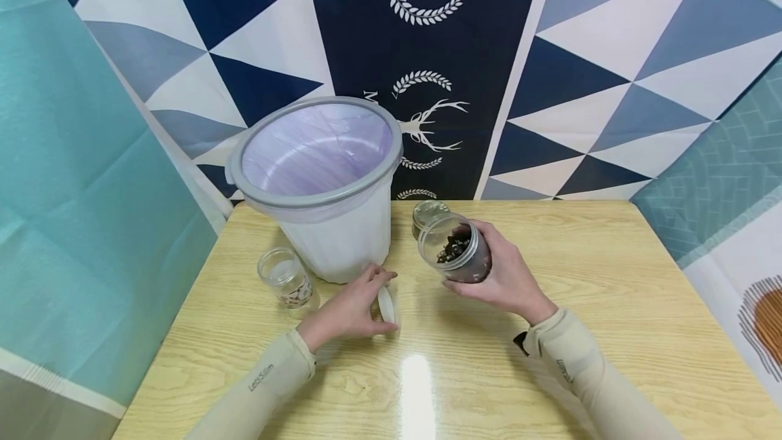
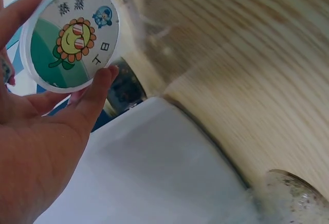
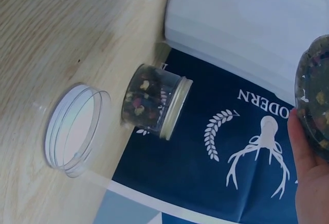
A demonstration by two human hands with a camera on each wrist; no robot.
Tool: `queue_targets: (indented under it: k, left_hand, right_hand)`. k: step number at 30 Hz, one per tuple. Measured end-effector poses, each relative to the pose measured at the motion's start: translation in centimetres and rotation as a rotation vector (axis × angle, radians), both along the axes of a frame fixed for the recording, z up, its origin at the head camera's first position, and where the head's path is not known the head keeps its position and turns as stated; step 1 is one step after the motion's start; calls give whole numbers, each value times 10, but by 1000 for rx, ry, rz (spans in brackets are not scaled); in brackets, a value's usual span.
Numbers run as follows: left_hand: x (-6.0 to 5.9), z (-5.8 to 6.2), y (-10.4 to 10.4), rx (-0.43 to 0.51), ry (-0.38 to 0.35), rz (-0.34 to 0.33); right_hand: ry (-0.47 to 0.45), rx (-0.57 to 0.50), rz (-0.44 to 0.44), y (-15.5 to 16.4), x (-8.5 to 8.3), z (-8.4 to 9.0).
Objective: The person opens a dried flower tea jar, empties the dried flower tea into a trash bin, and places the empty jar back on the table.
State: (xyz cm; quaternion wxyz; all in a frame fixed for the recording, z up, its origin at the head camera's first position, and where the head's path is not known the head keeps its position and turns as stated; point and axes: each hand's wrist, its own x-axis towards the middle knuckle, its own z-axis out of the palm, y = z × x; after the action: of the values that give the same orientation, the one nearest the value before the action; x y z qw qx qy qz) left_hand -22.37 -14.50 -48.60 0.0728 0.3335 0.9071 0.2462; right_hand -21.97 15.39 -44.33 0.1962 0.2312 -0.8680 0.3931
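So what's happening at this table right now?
A person sits at a wooden table. The right hand grips an open jar of dark dried pieces, tilted toward a lined bin. The left hand holds a round lid with a sunflower sticker. A nearly empty jar and a closed jar stand beside the bin.

We see a staged recording corner rather than a lived-in room: a small wooden table stands against hung printed cloths with triangles and antlers, and a lined plastic bin sits on it.
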Motion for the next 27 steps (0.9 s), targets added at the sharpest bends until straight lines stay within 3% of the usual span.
queue_targets:
  k: [11,27]
  left_hand:
    - [0,-4,-9,-30,-38,23]
    - [4,-19,-18,-194,82,11]
  right_hand:
    - [50,-93,43,2,0,9]
    - [38,-138,38,4,0,10]
